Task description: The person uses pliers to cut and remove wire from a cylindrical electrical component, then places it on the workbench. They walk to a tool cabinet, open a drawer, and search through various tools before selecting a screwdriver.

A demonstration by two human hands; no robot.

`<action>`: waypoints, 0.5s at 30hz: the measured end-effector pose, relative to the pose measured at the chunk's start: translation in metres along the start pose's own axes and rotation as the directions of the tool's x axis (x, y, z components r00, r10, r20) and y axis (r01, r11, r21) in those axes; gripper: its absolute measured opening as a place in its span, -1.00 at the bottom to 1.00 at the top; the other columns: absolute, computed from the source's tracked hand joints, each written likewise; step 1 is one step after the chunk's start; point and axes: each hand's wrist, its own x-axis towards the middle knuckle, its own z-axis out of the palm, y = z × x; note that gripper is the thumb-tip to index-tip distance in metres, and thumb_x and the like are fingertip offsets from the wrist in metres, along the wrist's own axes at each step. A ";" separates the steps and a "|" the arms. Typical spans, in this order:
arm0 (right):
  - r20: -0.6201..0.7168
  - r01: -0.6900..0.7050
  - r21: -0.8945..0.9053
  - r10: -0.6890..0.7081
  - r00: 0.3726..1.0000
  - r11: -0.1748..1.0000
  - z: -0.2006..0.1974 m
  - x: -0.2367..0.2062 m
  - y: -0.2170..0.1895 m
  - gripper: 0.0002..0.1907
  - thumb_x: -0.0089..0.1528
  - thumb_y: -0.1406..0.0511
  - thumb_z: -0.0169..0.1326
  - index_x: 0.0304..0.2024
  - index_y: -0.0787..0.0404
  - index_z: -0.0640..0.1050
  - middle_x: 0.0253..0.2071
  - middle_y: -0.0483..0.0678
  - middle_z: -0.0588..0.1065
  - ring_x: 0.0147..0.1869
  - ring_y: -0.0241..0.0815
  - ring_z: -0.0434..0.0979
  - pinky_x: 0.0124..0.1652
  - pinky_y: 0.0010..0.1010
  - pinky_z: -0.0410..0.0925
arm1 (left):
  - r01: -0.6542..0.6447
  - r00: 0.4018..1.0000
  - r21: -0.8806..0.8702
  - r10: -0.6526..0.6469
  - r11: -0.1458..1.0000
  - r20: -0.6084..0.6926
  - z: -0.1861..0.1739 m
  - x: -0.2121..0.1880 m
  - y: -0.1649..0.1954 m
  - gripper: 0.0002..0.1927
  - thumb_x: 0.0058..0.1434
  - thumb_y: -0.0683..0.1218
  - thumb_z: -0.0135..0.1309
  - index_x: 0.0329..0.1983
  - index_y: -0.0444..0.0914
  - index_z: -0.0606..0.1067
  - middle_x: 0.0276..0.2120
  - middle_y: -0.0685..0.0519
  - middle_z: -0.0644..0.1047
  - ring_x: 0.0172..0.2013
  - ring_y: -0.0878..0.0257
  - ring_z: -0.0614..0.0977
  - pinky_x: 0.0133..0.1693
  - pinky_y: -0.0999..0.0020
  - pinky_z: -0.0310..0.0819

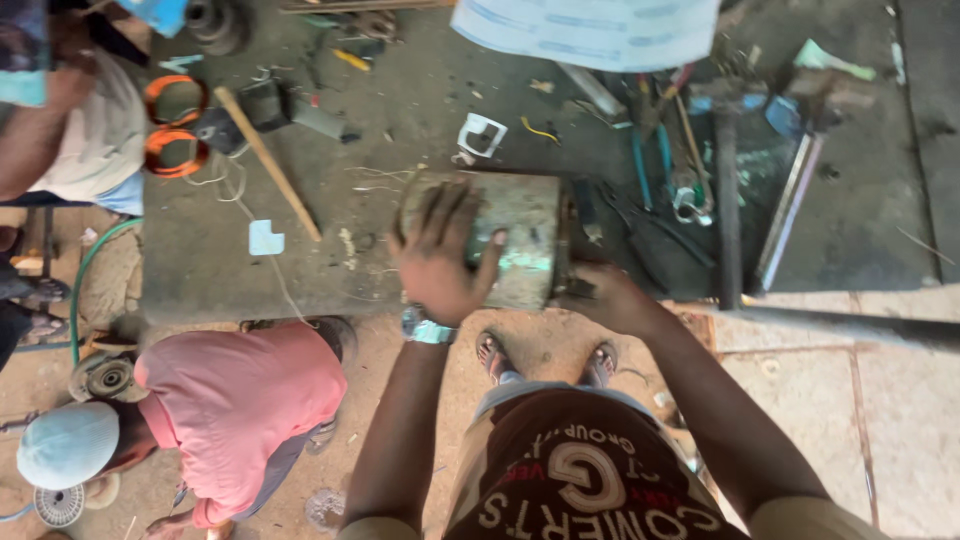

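Both bare arms reach down to a grimy metal motor housing [500,240] at the workbench's [220,270] near edge. Left hand [440,255] lies flat and open on top; right hand [605,297] grips its end. It looks heavy, rigid and greasy, best held at both ends.

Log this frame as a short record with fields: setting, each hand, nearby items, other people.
setting: dark workbench outdoors, seen from above
left hand: flat on top of a metal motor housing
right hand: at the housing's right end; its grip is hidden
nearby: wooden stick, orange coils, pliers, paper sheet
other people: one in a pink shirt, crouched at left
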 end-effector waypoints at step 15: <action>0.109 -0.480 0.290 0.469 0.876 0.828 -0.006 0.022 0.114 -0.61 -0.05 0.51 0.46 -0.19 0.42 0.63 -0.30 0.08 0.65 -0.23 -0.18 0.63 -0.23 -0.25 0.54 | 0.005 1.000 -0.100 -0.005 0.995 0.002 -0.009 0.024 -0.033 -0.47 0.31 0.16 0.07 0.23 -0.22 0.52 0.22 -0.10 0.54 0.30 -0.03 0.48 0.33 -0.38 0.01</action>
